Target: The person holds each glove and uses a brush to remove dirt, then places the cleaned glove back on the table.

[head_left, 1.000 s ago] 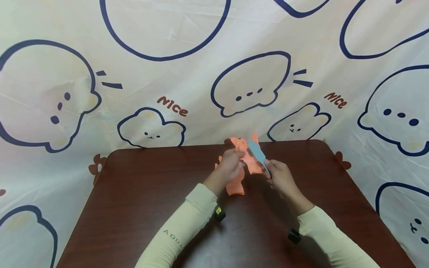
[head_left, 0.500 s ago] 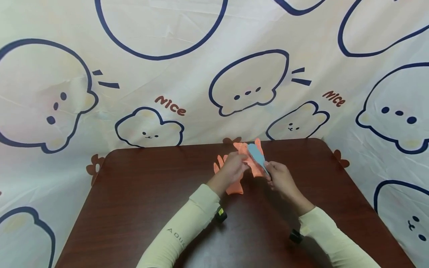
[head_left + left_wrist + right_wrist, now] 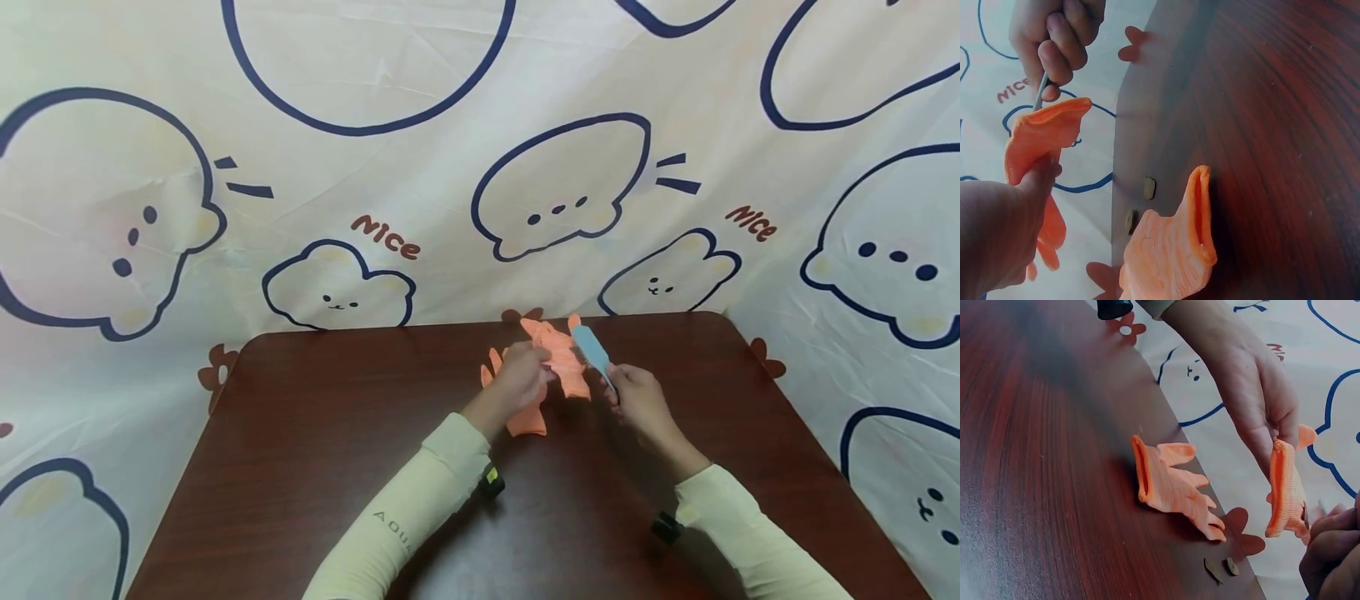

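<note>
My left hand point(image 3: 516, 380) pinches an orange knitted glove point(image 3: 561, 360) near the table's far edge, lifted off the surface. In the left wrist view the thumb presses on this glove point(image 3: 1035, 140) below its cuff, and its fingers hang down. My right hand point(image 3: 637, 402) grips the handle of a light-blue brush point(image 3: 591, 347), bristles facing the held glove. Whether the bristles touch it I cannot tell. A second orange glove point(image 3: 1175, 487) lies on the table under my left hand, fingers spread and cuff partly gaping.
The dark brown wooden table point(image 3: 337, 442) ends at a pale cloth backdrop point(image 3: 442, 275) printed with cartoon figures. Two small brownish flat pieces lie on the table by the lying glove; one piece point(image 3: 1150, 187) shows clearly in the left wrist view.
The brush and my right hand have shifted slightly right, off the front of the held glove. My left hand has lowered a little with its glove. The lying glove stays put.
</note>
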{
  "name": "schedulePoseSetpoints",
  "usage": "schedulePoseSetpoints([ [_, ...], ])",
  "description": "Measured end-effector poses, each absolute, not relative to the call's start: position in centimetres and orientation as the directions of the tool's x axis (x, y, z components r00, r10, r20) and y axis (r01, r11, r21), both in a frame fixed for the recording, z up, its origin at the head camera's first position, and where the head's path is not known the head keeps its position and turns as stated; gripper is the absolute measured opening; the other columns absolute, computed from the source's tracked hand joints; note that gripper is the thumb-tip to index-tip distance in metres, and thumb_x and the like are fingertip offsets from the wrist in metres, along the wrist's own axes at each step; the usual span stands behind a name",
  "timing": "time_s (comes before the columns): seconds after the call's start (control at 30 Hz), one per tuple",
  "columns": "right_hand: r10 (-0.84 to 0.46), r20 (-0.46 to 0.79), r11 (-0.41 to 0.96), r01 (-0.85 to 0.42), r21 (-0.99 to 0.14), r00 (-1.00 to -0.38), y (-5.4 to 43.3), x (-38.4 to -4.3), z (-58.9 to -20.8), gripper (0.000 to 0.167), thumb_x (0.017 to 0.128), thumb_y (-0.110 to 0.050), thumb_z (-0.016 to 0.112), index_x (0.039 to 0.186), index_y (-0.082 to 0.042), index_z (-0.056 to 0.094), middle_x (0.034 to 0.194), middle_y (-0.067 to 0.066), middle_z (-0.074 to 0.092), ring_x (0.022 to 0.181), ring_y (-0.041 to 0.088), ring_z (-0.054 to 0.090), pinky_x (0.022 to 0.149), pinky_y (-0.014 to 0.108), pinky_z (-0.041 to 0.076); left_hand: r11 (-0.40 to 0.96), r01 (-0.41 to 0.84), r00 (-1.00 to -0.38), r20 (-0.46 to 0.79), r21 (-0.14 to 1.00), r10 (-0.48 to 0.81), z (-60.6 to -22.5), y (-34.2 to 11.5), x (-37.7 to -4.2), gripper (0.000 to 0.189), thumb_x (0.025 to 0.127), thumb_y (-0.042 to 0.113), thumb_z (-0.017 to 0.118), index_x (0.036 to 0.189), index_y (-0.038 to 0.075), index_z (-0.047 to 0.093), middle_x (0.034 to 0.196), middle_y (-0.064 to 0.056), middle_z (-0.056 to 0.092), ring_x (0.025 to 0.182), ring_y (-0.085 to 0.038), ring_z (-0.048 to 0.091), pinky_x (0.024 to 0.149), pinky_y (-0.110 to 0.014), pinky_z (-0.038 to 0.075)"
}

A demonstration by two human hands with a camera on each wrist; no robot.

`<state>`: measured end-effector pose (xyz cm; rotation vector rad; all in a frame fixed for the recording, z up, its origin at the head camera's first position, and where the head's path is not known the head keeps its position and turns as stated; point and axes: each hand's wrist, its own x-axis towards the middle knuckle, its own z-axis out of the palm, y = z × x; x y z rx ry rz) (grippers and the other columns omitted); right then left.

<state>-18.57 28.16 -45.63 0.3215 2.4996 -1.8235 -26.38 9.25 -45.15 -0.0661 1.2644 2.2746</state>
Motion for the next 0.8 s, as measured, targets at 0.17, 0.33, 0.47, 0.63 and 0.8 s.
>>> schedulePoseSetpoints([
  [0.17, 0.197, -0.138, 0.266, 0.189, -0.945, -0.971, 28.2, -18.5, -45.8, 0.045, 0.112, -0.033, 0.039, 0.107, 0.009, 0.055, 0.067, -0.003, 0.048, 0.051, 0.006, 0.04, 0.042, 0.023, 0.033, -0.431, -0.479, -0.852, -0.288, 0.765, 0.437, -45.5, 9.7, -26.4, 0.073, 0.099, -0.009, 0.038, 0.161, -0.004, 0.0, 0.173, -0.016, -0.001, 0.158, -0.038, 0.007, 0.125, -0.058, 0.016],
  [0.33, 0.124, -0.138, 0.295, 0.17, -0.94, -0.983, 27.7, -18.4, -45.7, 0.048, 0.11, -0.041, 0.042, 0.102, 0.005, 0.056, 0.069, 0.0, 0.049, 0.051, 0.009, 0.04, 0.043, 0.024, 0.034, -0.425, -0.468, -0.852, -0.268, 0.775, 0.45, -45.3, 10.0, -26.3, 0.072, 0.101, -0.007, 0.039, 0.162, -0.003, 0.0, 0.173, -0.015, 0.004, 0.158, -0.034, 0.014, 0.125, -0.057, 0.019],
  [0.47, 0.118, -0.143, 0.32, 0.174, -0.931, -0.983, 27.6, -18.3, -45.8, 0.047, 0.11, -0.039, 0.043, 0.1, 0.004, 0.056, 0.069, 0.001, 0.05, 0.051, 0.01, 0.04, 0.044, 0.025, 0.034, -0.423, -0.461, -0.855, -0.263, 0.78, 0.447, -45.3, 10.0, -26.1, 0.074, 0.101, -0.007, 0.038, 0.162, -0.002, -0.003, 0.173, -0.014, 0.002, 0.158, -0.035, 0.012, 0.125, -0.059, 0.019],
  [0.63, 0.15, -0.146, 0.336, 0.189, -0.923, -0.978, 28.0, -18.4, -46.3, 0.044, 0.111, -0.036, 0.042, 0.102, 0.004, 0.057, 0.07, 0.001, 0.05, 0.051, 0.01, 0.04, 0.045, 0.026, 0.035, -0.401, -0.474, -0.849, -0.287, 0.784, 0.444, -45.5, 9.8, -26.1, 0.072, 0.101, -0.008, 0.038, 0.163, 0.001, 0.002, 0.174, -0.006, 0.002, 0.159, -0.032, 0.007, 0.124, -0.059, 0.018],
  [0.8, 0.174, -0.131, 0.357, 0.186, -0.915, -0.976, 28.4, -18.5, -46.8, 0.043, 0.111, -0.035, 0.043, 0.098, 0.003, 0.058, 0.069, 0.001, 0.051, 0.05, 0.011, 0.041, 0.045, 0.027, 0.037, -0.359, -0.49, -0.841, -0.322, 0.794, 0.435, -46.0, 9.6, -26.1, 0.076, 0.102, -0.006, 0.039, 0.164, 0.006, -0.003, 0.174, -0.007, 0.0, 0.159, -0.032, 0.013, 0.123, -0.058, 0.024],
])
